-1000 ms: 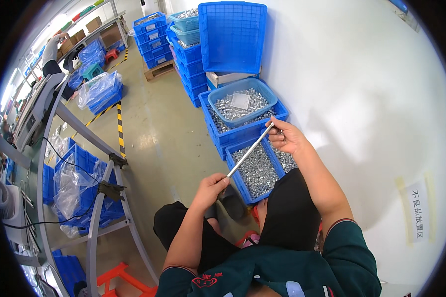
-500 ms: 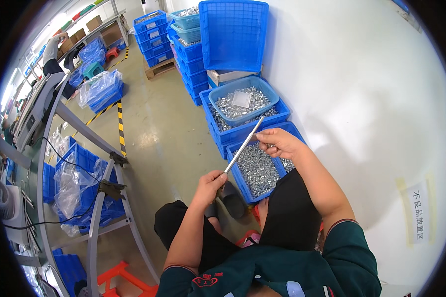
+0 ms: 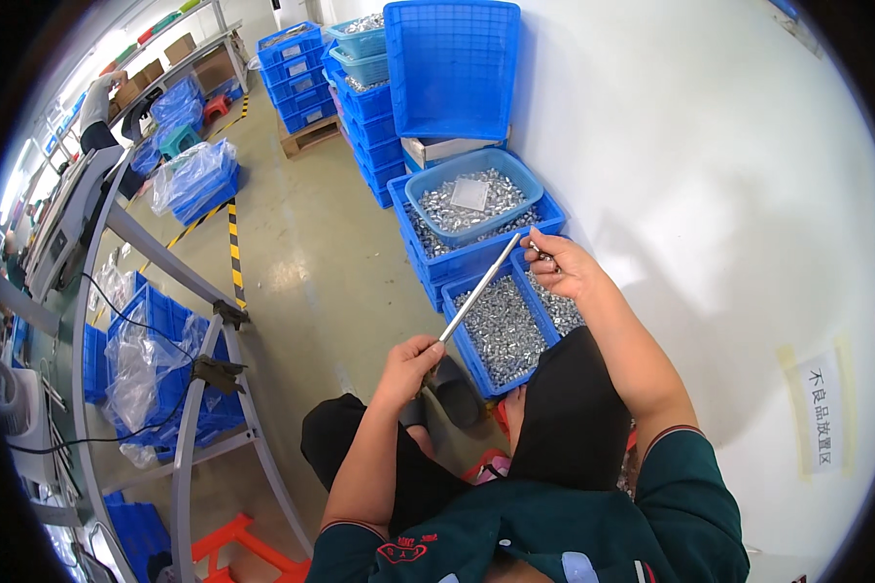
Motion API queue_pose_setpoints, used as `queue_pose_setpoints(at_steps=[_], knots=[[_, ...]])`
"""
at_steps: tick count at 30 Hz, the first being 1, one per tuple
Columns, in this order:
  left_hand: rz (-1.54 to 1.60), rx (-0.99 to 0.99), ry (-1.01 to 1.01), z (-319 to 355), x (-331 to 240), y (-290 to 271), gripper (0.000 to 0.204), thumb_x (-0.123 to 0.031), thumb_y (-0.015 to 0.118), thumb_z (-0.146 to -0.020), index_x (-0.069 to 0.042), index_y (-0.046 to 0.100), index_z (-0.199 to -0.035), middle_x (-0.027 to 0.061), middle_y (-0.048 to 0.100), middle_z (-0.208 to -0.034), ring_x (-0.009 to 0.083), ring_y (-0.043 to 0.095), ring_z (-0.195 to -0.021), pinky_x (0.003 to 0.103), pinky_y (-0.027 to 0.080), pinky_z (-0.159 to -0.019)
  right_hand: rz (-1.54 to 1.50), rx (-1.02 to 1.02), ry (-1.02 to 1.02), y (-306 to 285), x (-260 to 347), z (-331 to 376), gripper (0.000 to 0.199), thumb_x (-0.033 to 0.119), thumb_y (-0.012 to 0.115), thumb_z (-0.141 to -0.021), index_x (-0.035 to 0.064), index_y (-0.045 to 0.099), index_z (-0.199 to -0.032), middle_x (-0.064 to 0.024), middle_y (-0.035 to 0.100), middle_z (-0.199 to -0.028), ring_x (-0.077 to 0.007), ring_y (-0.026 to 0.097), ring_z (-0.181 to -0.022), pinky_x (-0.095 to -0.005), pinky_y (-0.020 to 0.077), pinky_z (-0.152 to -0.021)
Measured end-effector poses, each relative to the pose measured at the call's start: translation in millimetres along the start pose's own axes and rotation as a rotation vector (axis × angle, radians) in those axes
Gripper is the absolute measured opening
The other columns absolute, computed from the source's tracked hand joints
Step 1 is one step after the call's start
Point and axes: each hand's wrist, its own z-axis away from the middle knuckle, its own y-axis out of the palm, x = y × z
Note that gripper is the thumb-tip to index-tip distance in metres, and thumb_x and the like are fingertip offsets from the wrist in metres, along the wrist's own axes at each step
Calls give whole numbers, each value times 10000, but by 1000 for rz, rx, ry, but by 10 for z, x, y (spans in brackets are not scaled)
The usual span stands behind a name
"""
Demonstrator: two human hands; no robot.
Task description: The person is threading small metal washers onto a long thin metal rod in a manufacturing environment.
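Note:
My left hand (image 3: 411, 366) is closed round the lower end of a thin, straight metal rod (image 3: 478, 289), which slants up and away to the right. Close by the rod's far tip is my right hand (image 3: 566, 268). Its fingers are curled round a few small shiny metal parts (image 3: 542, 254), and thumb and forefinger come near the tip; whether they touch it I cannot tell. Below the rod stands a blue divided bin (image 3: 454, 342) filled with small silvery metal pieces (image 3: 504, 335). My right hand is over this bin's far right part.
Beyond it, a light-blue basket (image 3: 421, 206) of metal parts sits in a larger blue crate (image 3: 425, 267). An upright blue crate (image 3: 452, 68) and stacked crates (image 3: 379, 146) stand behind. A white wall (image 3: 710, 194) bounds the right; a grey metal frame (image 3: 187, 428) stands left.
My right hand has moved up and slightly right, from along the rod to by its far tip. The left hand and the rod have hardly moved.

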Motion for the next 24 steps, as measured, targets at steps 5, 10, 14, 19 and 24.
queue_pose_setpoints(at_steps=[5,10,14,19,24], knots=[[-32,38,-22,14,-6,-3,197,-210,548,-866,-17,585,-852,-3,507,-672,82,462,-605,220,375,-556,-39,5,-33,42,2,41,235,270,581,-860,38,564,-892,-5,464,-647,-39,362,-457,-149,263,-344],[-46,60,-23,18,2,2,200,-219,551,-867,-22,584,-855,-11,505,-676,77,460,-611,219,377,-558,5,71,-7,96,3,55,222,249,584,-856,28,569,-869,-2,462,-642,-36,360,-454,-148,265,-345],[-57,59,-23,23,1,-10,200,-222,549,-868,-25,585,-854,-16,504,-676,74,457,-610,219,375,-558,59,99,-22,146,-1,78,197,216,597,-846,22,570,-864,4,465,-633,-28,362,-452,-144,260,-349],[-116,36,-27,39,-38,-30,200,-219,548,-867,-25,591,-853,-17,505,-676,72,455,-609,216,374,-558,249,-2,-162,200,-14,85,170,190,615,-833,28,566,-829,13,459,-619,-23,356,-445,-145,243,-351],[-119,33,-33,28,8,-63,196,-215,550,-865,-24,595,-853,-20,505,-676,71,453,-610,214,371,-558,286,26,-144,182,-4,74,180,198,621,-831,31,560,-806,19,451,-609,-21,350,-441,-147,232,-353]])
